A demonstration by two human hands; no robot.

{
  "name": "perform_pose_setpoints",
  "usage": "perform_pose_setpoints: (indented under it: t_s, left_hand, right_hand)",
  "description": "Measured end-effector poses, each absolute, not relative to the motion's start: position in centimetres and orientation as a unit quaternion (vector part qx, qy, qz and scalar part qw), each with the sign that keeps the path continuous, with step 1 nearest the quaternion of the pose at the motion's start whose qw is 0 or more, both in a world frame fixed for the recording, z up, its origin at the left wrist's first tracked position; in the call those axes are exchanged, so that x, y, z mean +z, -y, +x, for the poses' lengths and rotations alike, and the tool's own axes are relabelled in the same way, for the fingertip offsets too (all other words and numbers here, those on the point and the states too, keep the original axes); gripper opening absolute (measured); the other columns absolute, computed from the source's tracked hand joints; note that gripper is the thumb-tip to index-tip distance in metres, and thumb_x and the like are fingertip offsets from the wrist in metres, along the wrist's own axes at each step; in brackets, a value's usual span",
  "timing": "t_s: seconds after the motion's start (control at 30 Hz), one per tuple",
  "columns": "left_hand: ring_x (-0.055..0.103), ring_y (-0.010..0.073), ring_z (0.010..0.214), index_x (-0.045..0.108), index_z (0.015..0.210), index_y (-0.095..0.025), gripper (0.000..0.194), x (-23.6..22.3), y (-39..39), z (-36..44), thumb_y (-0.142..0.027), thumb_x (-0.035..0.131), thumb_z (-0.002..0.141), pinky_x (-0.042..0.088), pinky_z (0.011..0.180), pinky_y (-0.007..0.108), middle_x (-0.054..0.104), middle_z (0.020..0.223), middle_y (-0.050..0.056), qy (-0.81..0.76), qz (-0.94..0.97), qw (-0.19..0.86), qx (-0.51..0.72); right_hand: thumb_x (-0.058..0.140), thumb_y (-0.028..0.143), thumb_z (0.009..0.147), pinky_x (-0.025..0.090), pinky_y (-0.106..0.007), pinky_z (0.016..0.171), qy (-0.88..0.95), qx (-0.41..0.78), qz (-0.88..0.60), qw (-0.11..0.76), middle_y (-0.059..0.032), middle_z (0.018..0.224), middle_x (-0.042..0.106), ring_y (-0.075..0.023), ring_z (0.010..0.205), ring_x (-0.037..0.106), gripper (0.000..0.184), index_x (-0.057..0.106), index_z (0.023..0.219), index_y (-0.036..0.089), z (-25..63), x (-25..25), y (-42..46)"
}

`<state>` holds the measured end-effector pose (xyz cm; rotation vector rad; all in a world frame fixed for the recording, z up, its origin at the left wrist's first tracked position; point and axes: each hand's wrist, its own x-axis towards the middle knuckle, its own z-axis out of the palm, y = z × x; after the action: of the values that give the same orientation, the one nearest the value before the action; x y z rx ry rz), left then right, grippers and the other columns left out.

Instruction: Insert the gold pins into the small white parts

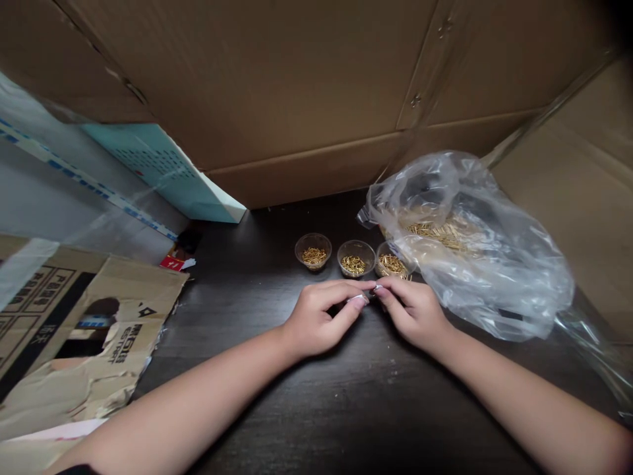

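Left hand point(317, 318) and right hand point(409, 311): curled, fingertips point(370, 287) pressed together, pinching something small, hidden by the fingers, type cannot be told. Just beyond: three clear plastic cups point(355, 257) of small brass pins point(354, 265), the rightmost partly covered by a plastic bag point(494, 264) of more pins, blurred through the film. Beneath: dark wood table point(306, 409). Left: torn printed cardboard point(93, 316). Above: cardboard box wall point(247, 86), filling the view's top.

Little room ahead of the left hand point(316, 316) and right hand point(410, 313)
Three plastic cups point(353, 257) stood just before them, a plastic bag point(475, 251) blocked the right way, and torn cardboard point(93, 316) lay at the left.
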<state>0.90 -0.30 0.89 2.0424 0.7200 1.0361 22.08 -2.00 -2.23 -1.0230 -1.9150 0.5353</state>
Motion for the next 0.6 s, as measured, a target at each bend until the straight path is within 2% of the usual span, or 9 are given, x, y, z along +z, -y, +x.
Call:
perform_pose_setpoints:
  t_s: [0.23,0.37,0.5,0.6]
  left_hand:
    - [0.071,0.0155,0.089,0.074,0.093,-0.013,0.016,0.8,0.2,1.1,-0.017,0.058,0.097,0.057,0.082,0.028,0.076,0.095,0.009,-0.299,0.787,0.333,0.424]
    - [0.067,0.0146,0.081,0.072,0.090,-0.013,0.018,0.6,0.2,1.3,-0.020,0.058,0.098,0.053,0.076,0.026,0.073,0.087,0.007,-0.334,0.783,0.318,0.418]
    - [0.068,0.0143,0.080,0.073,0.093,-0.014,0.017,0.1,0.4,1.4,-0.021,0.058,0.098,0.052,0.075,0.026,0.075,0.088,0.006,-0.351,0.792,0.309,0.393]
    - [0.071,0.0148,0.083,0.072,0.105,-0.016,0.017,-0.3,0.6,1.3,-0.021,0.056,0.099,0.054,0.077,0.026,0.077,0.094,0.006,-0.347,0.803,0.306,0.377]
  right_hand:
    - [0.053,0.013,0.101,0.054,-0.027,0.070,0.811,0.130,-0.376,0.429,-0.0051,0.088,0.073,-0.0163,0.074,0.069,0.011,0.063,0.104,0.017,22.3,-1.9,2.2]
    - [0.050,0.012,0.102,0.054,-0.030,0.068,0.838,0.086,-0.366,0.395,-0.0075,0.086,0.071,-0.0186,0.073,0.068,0.013,0.062,0.105,0.016,22.4,-2.1,2.4]
    - [0.047,0.013,0.103,0.055,-0.031,0.069,0.850,0.094,-0.363,0.371,-0.0077,0.086,0.070,-0.0192,0.074,0.067,0.014,0.060,0.105,0.016,22.1,-2.3,2.4]
    - [0.047,0.014,0.103,0.055,-0.031,0.070,0.847,0.113,-0.364,0.371,-0.0073,0.088,0.071,-0.0193,0.077,0.068,0.013,0.060,0.105,0.017,22.0,-2.4,2.3]
